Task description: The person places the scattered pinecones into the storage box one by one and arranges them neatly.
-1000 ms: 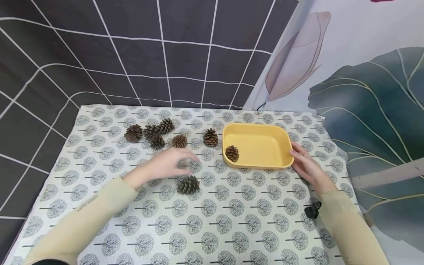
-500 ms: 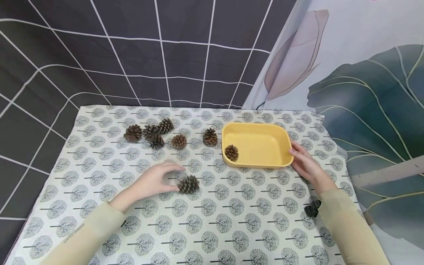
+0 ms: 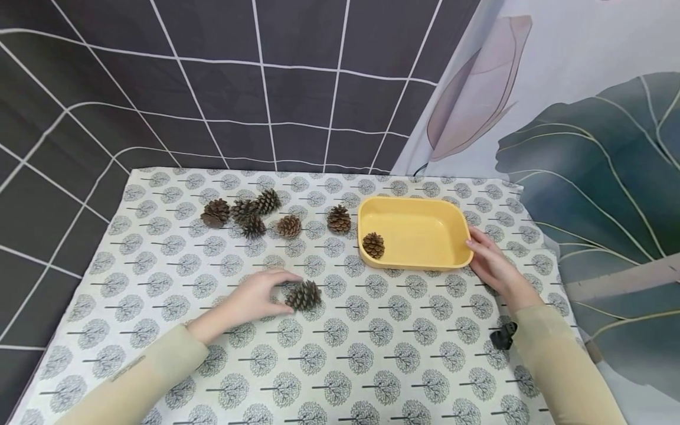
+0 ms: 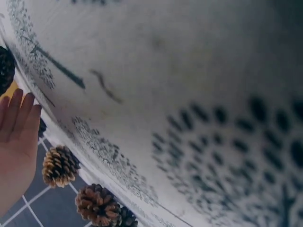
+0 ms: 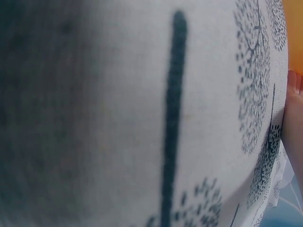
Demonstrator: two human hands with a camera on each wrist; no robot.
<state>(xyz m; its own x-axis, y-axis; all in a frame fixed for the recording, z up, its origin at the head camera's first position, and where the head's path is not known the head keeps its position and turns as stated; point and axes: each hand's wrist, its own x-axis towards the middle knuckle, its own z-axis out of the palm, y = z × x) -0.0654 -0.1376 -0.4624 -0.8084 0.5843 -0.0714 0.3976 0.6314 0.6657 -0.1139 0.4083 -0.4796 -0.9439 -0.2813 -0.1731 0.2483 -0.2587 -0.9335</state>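
My left hand (image 3: 259, 298) is beside a dark pine cone (image 3: 304, 296) on the patterned cloth, its thumb and index finger spread apart at the cone's left end. Whether they touch it is hard to tell. In the left wrist view the fingers (image 4: 21, 116) look straight, with a dark pine cone (image 4: 5, 71) partly seen past them. My right hand (image 3: 495, 265) rests against the right end of a yellow rectangular box (image 3: 414, 265), fingertips at its rim and outer wall. A brown pine cone (image 3: 373, 245) sits in the box's near left corner.
Several pine cones (image 3: 254, 226) cluster at the back left. One brown cone (image 3: 289, 226) lies right of them, and another cone (image 3: 339, 219) stands just left of the box. A small black object (image 3: 503, 336) lies by my right forearm. A dark gridded curtain (image 3: 297, 88) hangs behind.
My left hand has come down and back toward me, from above the dark cone to its left side. The right hand and the box have stayed put.
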